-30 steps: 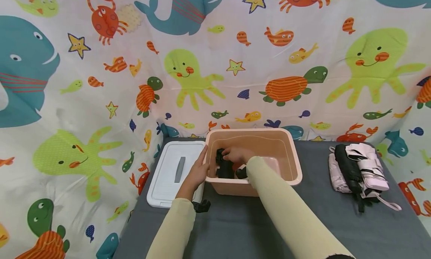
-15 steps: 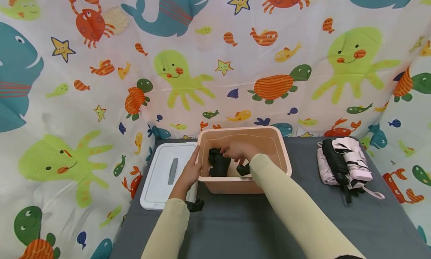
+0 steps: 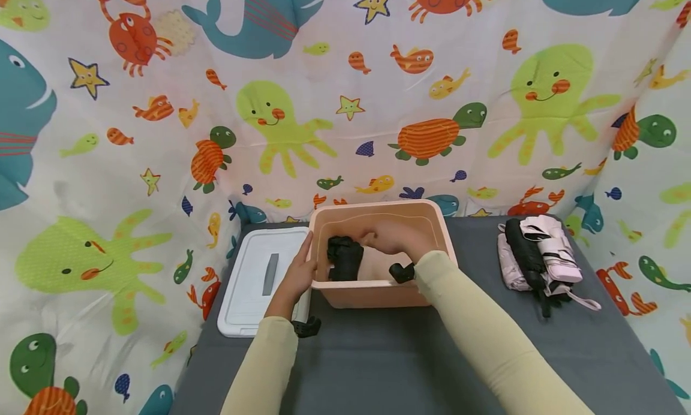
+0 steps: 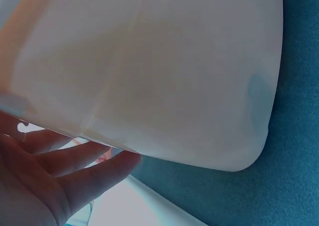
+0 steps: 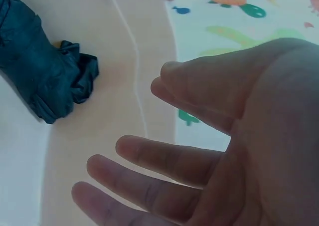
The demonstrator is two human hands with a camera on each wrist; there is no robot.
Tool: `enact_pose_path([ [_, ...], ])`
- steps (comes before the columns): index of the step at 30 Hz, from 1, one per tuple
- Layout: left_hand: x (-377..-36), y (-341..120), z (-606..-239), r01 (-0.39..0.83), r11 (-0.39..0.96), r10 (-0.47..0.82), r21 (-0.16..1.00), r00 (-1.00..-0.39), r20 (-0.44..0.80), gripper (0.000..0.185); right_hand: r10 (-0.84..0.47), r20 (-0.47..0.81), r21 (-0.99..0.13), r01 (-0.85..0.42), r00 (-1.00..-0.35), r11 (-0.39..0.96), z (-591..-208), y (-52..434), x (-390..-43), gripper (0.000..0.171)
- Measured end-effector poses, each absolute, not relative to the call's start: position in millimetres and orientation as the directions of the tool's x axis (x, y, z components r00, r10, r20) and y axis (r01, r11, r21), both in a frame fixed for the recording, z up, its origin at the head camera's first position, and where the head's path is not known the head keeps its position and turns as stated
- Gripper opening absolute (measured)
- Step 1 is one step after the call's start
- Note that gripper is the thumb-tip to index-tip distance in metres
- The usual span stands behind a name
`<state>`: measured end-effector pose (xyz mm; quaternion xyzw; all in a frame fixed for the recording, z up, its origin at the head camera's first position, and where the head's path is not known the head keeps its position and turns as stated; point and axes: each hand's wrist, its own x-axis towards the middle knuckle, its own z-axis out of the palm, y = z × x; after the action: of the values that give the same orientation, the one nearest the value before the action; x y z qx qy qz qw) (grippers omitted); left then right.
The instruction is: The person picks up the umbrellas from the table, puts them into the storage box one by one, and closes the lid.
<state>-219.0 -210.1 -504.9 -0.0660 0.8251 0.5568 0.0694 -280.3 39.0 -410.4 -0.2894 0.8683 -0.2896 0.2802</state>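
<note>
A peach plastic bin (image 3: pixel 372 298) stands at the back of the table. Inside, against its left side, lies a black rolled bundle of thin, shiny fabric (image 3: pixel 345 259) with a crumpled end; the right wrist view shows this bundle (image 5: pixel 40 61) too. My right hand (image 3: pixel 399 238) hovers inside the bin, right of the bundle. In the right wrist view that hand (image 5: pixel 239 136) has spread, relaxed fingers and holds nothing. Outside, my left hand (image 3: pixel 296 277) touches the bin's left wall, its straight fingers (image 4: pixel 99 178) lying along the edge in the left wrist view.
Left of the bin lies a white lid (image 3: pixel 248 307) with a grey handle. On the table's right side is a pile of folded pink and black fabric items (image 3: pixel 540 256) with a wrist strap. A sea-animal curtain (image 3: pixel 324 61) hangs behind the grey table (image 3: pixel 372 361).
My right hand has drawn away from the black bundle toward the right, and the bundle stays in the bin. My left hand keeps its place at the bin's side. The head view has shifted slightly right.
</note>
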Motion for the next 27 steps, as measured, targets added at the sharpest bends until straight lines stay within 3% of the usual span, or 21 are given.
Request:
enact_pose_path([
  [2, -219.3, -211.9, -504.1, -0.197, 0.369, -0.038, 0.909, -0.98, -0.197, 0.074, -0.654, -0.298, -0.65, -0.354, -0.696, 0.672, -406.4, 43.3, -276.8, 0.023],
  [3, -219.4, -213.0, -503.7, -0.199, 0.37, -0.039, 0.908, -0.979, -0.199, 0.073, -0.643, -0.233, -0.587, -0.422, -0.729, 0.691, -405.5, 46.2, -274.7, 0.025],
  [10, -218.0, -217.7, -500.3, -0.237, 0.367, -0.045, 0.9, -0.97, -0.238, 0.079, -0.568, -0.218, -0.587, -0.358, -0.794, 0.726, -397.8, 70.9, -260.8, 0.039],
  [27, -220.9, -208.7, -499.5, -0.221, 0.372, -0.024, 0.901, -0.973, -0.228, 0.08, -0.378, -0.091, -0.566, -0.265, -0.921, 0.781, -381.1, 161.8, -234.2, 0.037],
])
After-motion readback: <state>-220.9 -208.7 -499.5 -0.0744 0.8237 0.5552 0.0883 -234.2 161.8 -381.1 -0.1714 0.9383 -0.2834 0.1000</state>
